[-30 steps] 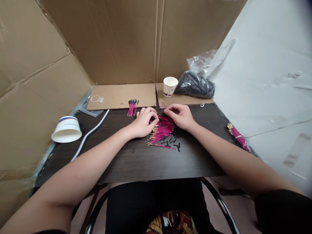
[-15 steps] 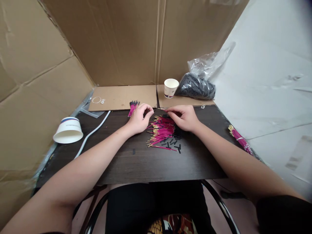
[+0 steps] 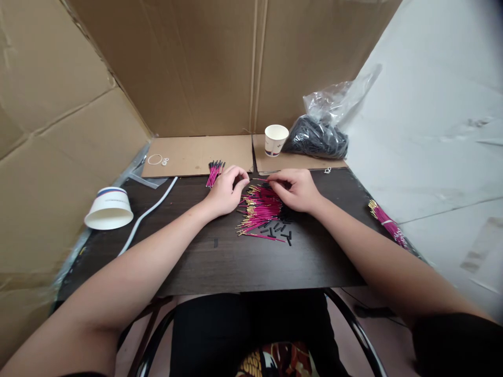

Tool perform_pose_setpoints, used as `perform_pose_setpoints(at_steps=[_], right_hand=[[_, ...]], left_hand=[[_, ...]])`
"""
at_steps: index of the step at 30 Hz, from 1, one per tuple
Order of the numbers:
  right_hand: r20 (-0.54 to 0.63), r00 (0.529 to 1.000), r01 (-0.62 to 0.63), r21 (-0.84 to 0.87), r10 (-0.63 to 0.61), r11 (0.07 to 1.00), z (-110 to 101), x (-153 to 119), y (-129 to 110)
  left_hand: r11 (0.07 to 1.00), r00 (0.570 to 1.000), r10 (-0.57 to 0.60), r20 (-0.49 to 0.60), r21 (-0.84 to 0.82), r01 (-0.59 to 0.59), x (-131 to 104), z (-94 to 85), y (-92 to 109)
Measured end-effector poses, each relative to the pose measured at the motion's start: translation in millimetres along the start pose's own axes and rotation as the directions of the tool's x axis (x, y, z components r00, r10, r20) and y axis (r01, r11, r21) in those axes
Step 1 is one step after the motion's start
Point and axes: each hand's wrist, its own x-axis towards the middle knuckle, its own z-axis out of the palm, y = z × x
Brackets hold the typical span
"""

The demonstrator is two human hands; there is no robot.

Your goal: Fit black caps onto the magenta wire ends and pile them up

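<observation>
One thin magenta wire point(image 3: 260, 179) is pinched in the right hand point(image 3: 296, 189), lying roughly crosswise above the far edge of the wire pile point(image 3: 264, 205). Its free end points at the curled fingertips of the left hand point(image 3: 226, 192), near but apart; whether those grip anything, I cannot tell. Black sleeves point(image 3: 277, 228) lie nearer the body; a sleeved bunch point(image 3: 214, 174) sits just beyond the left hand.

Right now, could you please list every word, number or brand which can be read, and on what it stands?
"UNION", probably: yellow letters on the printed clothing; the line above is too blurred.
Tipped paper cup: print too small to read.
Upright paper cup: marks too small to read.
</observation>
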Motion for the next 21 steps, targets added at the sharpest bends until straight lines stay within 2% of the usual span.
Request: perform_pose_setpoints(at_steps=[9,21], right_hand=[[0.042,0.998,0.047,-0.049,-0.045,0.998,-2.8,1.8,-2.4],[0.050,0.997,0.065,-0.032,-0.063,0.997,-1.2,1.2,-3.0]], left_hand=[[0.996,0.997,0.060,0.055,0.064,-0.063,-1.1,-1.4,1.0],[0.997,0.994,0.075,0.074,0.015,-0.076,-2.0,0.4,-0.2]])
